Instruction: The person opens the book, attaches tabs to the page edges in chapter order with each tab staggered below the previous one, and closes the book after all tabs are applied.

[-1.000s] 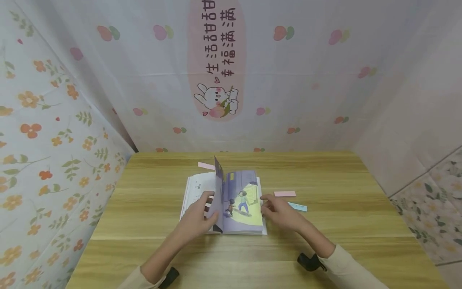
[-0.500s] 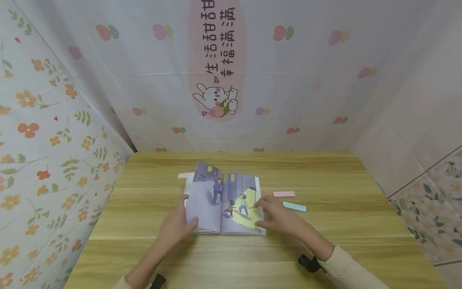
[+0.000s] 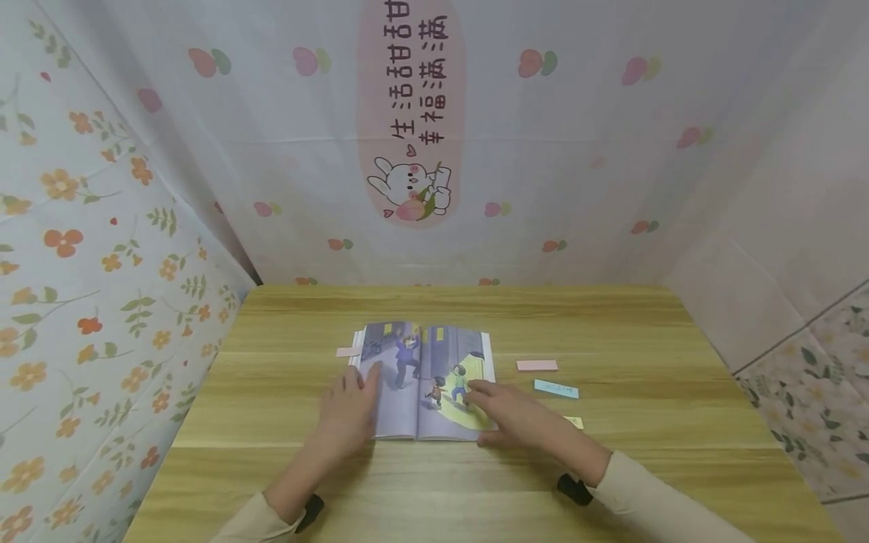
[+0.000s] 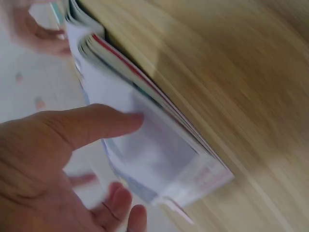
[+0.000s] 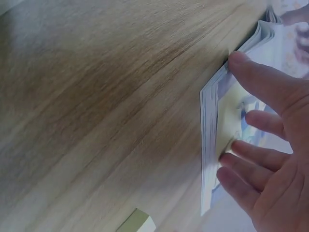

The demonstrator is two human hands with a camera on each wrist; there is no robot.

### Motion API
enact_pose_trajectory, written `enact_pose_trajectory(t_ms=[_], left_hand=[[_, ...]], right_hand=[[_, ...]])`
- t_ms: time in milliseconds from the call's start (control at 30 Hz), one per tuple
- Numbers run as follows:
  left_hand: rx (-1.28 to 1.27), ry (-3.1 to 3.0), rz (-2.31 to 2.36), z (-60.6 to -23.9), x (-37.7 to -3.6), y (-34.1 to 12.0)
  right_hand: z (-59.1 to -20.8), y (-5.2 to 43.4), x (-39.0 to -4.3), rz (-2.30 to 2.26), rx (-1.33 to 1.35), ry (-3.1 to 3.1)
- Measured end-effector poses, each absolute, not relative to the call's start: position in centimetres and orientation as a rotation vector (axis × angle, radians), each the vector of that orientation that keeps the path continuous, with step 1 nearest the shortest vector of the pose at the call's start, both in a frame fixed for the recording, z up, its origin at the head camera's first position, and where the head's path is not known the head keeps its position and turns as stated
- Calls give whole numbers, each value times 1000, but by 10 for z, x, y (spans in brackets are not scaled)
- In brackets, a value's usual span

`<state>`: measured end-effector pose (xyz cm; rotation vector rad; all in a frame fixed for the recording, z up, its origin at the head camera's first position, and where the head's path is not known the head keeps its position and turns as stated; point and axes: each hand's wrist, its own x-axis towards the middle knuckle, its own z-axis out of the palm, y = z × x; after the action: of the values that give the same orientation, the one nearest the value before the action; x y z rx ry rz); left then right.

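Observation:
An illustrated book [image 3: 400, 418] lies spread on the table, with a purple night scene across both pages. A pink paper tab [image 3: 348, 351] sticks out past its left edge. My left hand [image 3: 348, 407] rests at the left page, its thumb laid over the paper near the bottom edge in the left wrist view. On the right page, my right hand [image 3: 512, 415] has its fingers spread over the yellow part of the picture; in the right wrist view its thumb [image 5: 256, 72] is at the bottom edge. Neither hand grips anything.
Right of the book lie a pink paper strip [image 3: 536, 366], a blue strip with writing [image 3: 557, 389] and a yellow piece [image 3: 574, 422] partly hidden by my right hand. Printed curtains [image 3: 577, 173] stand behind the wooden table [image 3: 611, 324].
The page that stood upright in my left hand has come down flat on the left side. My left hand has moved left with it; the right hand has shifted slightly onto the right page.

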<state>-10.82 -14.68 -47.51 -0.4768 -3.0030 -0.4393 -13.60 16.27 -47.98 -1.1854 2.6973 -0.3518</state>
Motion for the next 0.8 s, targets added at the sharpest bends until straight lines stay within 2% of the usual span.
enact_pose_trajectory(t_ms=[133, 267, 600, 800], left_hand=[[-874, -2866, -499, -478, -111, -128], [-1071, -2886, -562, -480, -112, -108], [-956, -2972, -554, -493, -113, -83], [-944, -2981, -549, -499, -115, -80]], right_hand=[[-481, 164, -136, -310, -1164, 2686], [-479, 166, -135, -293, -1161, 2673], [-476, 165, -138, -270, -1366, 2646], [-478, 171, -139, -321, -1337, 2666]])
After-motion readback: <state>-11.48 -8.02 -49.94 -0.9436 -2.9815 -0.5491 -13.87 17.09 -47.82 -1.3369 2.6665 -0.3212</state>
